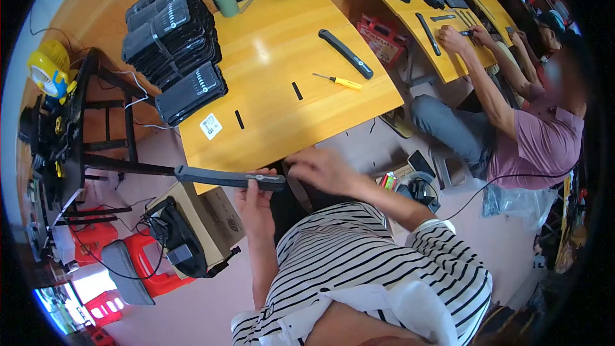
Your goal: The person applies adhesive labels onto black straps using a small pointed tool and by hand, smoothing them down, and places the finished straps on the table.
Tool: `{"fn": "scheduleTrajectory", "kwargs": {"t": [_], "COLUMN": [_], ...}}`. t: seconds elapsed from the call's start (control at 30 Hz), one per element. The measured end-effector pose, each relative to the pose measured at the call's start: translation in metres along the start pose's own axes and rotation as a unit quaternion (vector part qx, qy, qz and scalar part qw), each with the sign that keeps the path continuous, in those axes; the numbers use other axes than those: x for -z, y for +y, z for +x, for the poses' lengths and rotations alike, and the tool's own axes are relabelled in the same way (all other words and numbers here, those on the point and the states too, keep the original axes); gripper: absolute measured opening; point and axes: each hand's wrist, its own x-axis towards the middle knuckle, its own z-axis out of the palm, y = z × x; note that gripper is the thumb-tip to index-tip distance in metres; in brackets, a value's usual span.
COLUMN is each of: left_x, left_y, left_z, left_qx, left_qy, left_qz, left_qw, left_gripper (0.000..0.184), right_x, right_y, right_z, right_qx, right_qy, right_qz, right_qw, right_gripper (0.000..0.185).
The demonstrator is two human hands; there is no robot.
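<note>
The left hand (pixel 255 202) grips a long dark-grey plastic bar (pixel 216 176) near the end facing the right hand (pixel 325 171), whose closure is indeterminable.

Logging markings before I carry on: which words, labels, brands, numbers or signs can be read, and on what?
Nothing reads with certainty.
Held bar, left hand: pale mark, too small.
Loose bar on the table: pale mark, too small.
Stacked black packs: white print, too small.
White sticker: dark print, too small.
Red box: white lettering, blurred.
Cardboard box: dark marks, blurred.
</note>
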Motion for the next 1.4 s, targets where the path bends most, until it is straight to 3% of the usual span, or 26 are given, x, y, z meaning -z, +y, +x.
{"fn": "scheduleTrajectory", "kwargs": {"t": [0.07,0.13,0.2,0.27,0.4,0.53,0.6,0.63,0.67,0.73,0.83,0.9,0.93,1.0,1.4], "left_x": [0.005,0.006,0.003,0.004,0.0,0.004,0.005,0.005,0.004,0.002,0.001,0.002,0.002,0.001,0.004], "left_y": [0.014,0.019,0.023,0.019,0.02,0.027,0.029,0.029,0.027,0.026,0.027,0.029,0.031,0.035,0.035], "left_z": [0.002,0.002,0.002,0.004,0.002,0.001,0.003,0.004,0.006,0.009,0.01,0.008,0.007,0.003,0.005], "left_qx": [0.017,0.01,0.038,0.064,0.055,0.036,0.05,0.052,0.048,0.047,0.023,-0.004,-0.007,-0.025,-0.028], "left_qy": [-0.04,-0.035,-0.05,-0.057,-0.092,-0.081,-0.065,-0.064,-0.058,-0.056,-0.054,-0.037,-0.034,-0.01,-0.027], "left_qz": [-0.007,-0.001,-0.022,-0.05,-0.076,-0.068,-0.076,-0.076,-0.068,-0.061,-0.049,-0.023,-0.024,-0.005,-0.004], "left_qw": [0.999,0.999,0.998,0.995,0.991,0.994,0.994,0.994,0.995,0.995,0.997,0.999,0.999,1.0,0.999], "left_gripper": [0.018,0.019,0.022,0.024,0.028,0.032,0.031,0.031,0.029,0.028,0.027,0.027,0.027,0.027,0.03], "right_x": [0.027,0.048,0.064,0.067,0.063,0.059,0.047,0.042,0.036,0.021,0.005,-0.004,-0.005,-0.007,-0.012], "right_y": [0.043,0.078,0.116,0.139,0.166,0.149,0.127,0.102,0.071,0.01,-0.016,-0.026,-0.031,-0.039,-0.048], "right_z": [0.007,0.025,0.041,0.053,0.06,0.048,0.031,0.022,0.015,0.01,0.002,0.0,0.002,0.005,0.009], "right_qx": [-0.006,-0.076,-0.039,0.01,-0.04,0.004,-0.069,-0.158,-0.243,-0.264,-0.182,-0.044,-0.042,0.015,0.015], "right_qy": [0.0,0.172,0.203,0.208,0.132,0.17,0.156,0.104,0.051,0.0,-0.047,-0.064,-0.068,-0.063,-0.08], "right_qz": [-0.281,-0.311,-0.384,-0.423,-0.491,-0.42,-0.184,-0.035,0.115,0.214,0.191,0.183,0.184,0.066,-0.009], "right_qw": [0.96,0.932,0.9,0.882,0.86,0.891,0.968,0.981,0.962,0.94,0.963,0.98,0.98,0.996,0.997], "right_gripper": [0.023,0.028,0.034,0.019,0.013,0.013,0.017,0.018,0.019,0.024,0.029,0.033,0.033,0.033,0.044]}}
